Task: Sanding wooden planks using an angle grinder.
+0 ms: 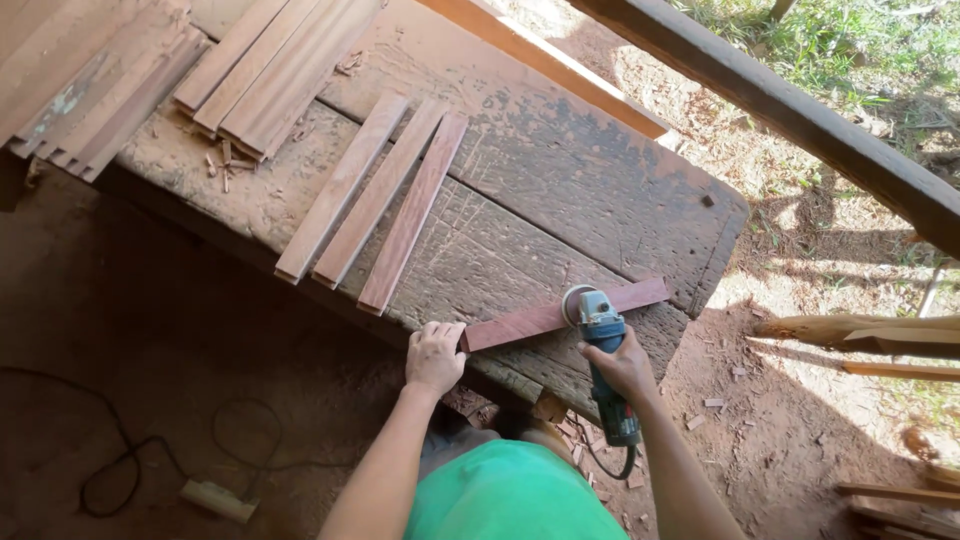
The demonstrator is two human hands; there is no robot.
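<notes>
Two hands are at work at the near edge of our workbench (pixel 560 170), an old, scarred wooden top dusted with reddish sawdust. Our left hand (pixel 434 357) presses down on the near end of a reddish wooden strip (pixel 520 322), fingers curled over its end, pinning it flat against the bench. Our right hand (pixel 625 366) is wrapped tight around the body of a blue and grey angle grinder (pixel 603 345), whose round head sits on top of the strip, roughly past its middle. The strip lies across the bench corner, running from our left hand up and to the right, its far end reaching near the bench's right edge. The grinder's tail points back toward us, and a dark cord hangs from it below the bench.

Further up the bench, well apart from the strip, three similar strips (pixel 375 200) lie side by side, slanted, their near ends close to the bench edge. Beyond them, more boards (pixel 265 65) are stacked at the far left, with small wood chips scattered beside them. A longer pile of planks (pixel 85 85) rests at the top left corner.

On the dirt floor to our left, a black cable (pixel 130 450) loops toward a pale plug block (pixel 215 498). A heavy dark beam (pixel 800 110) crosses the upper right, with grass behind it. Our green shirt (pixel 510 500) shows at the bottom.
</notes>
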